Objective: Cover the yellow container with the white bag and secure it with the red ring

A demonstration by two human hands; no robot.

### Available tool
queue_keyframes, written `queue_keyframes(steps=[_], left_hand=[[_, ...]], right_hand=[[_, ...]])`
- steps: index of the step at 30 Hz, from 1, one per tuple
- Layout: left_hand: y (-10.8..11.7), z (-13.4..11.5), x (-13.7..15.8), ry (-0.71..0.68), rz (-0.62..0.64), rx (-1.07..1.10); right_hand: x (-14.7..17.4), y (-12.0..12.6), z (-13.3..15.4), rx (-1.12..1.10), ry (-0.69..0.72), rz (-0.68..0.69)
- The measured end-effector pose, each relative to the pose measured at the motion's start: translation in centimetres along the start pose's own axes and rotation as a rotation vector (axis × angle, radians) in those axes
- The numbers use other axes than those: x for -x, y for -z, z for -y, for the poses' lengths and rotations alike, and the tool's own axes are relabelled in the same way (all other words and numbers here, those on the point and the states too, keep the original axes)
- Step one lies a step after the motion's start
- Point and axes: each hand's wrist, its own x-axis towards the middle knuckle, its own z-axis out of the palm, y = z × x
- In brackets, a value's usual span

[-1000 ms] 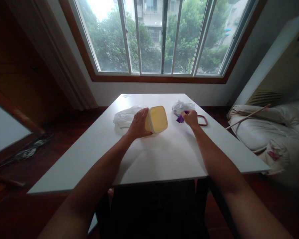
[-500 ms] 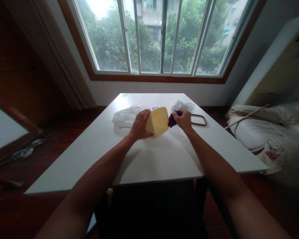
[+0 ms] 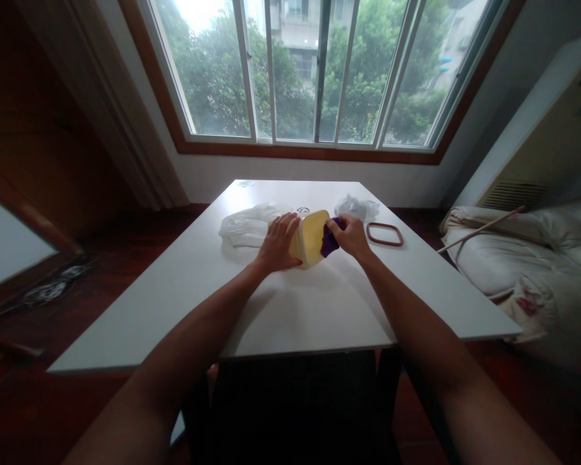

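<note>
My left hand (image 3: 279, 244) grips a yellowish box-shaped container (image 3: 312, 236) from its left side, tilting it so a flat yellow face turns to the right. Whether that face is a lid or the inside, I cannot tell. Pinched in my right hand (image 3: 352, 234) is a bunched dark purple cloth (image 3: 330, 239), which overlaps the right part of the yellow face. To the right of that hand, a reddish-brown rounded rectangular frame (image 3: 385, 243) lies flat on the white table (image 3: 300, 316).
A crumpled white plastic bag (image 3: 244, 226) lies left of the container, and a clear, crumpled one (image 3: 357, 207) lies behind my right hand. A small dark loop (image 3: 303, 210) sits behind the container. Right of the table, a stick (image 3: 484, 227) rests on a covered bundle (image 3: 484, 258).
My right hand has moved the purple cloth left, from the container's right edge onto its yellow face. The container and left hand have shifted slightly right in view.
</note>
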Motion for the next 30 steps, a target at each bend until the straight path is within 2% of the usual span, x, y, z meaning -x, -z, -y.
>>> queue_keyframes(steps=[4, 7, 9, 14, 20, 24, 30], left_hand=[[-0.1, -0.1, 0.0, 0.008, 0.013, -0.006], [-0.1, 0.0, 0.0, 0.009, 0.005, -0.001], [-0.1, 0.0, 0.1, 0.015, 0.009, 0.005], [-0.2, 0.2, 0.1, 0.018, 0.011, 0.020], [-0.3, 0.1, 0.2, 0.002, -0.006, 0.047], [-0.4, -0.4, 0.1, -0.020, -0.019, 0.036], [-0.5, -1.4, -0.2, -0.094, 0.015, 0.056]], right_hand=[[1.3, -1.5, 0.8, -0.144, 0.115, 0.259], [1.8, -1.8, 1.1, -0.206, 0.172, 0.481], [1.8, -1.9, 0.9, -0.246, 0.200, 0.581], [1.5, -1.9, -0.1, -0.267, 0.216, 0.680], [2.1, -2.2, 0.4, -0.131, 0.294, 0.850], [2.4, -2.3, 0.8, -0.051, 0.346, 0.882], [1.9, -4.0, -0.4, 0.224, 0.371, 0.878]])
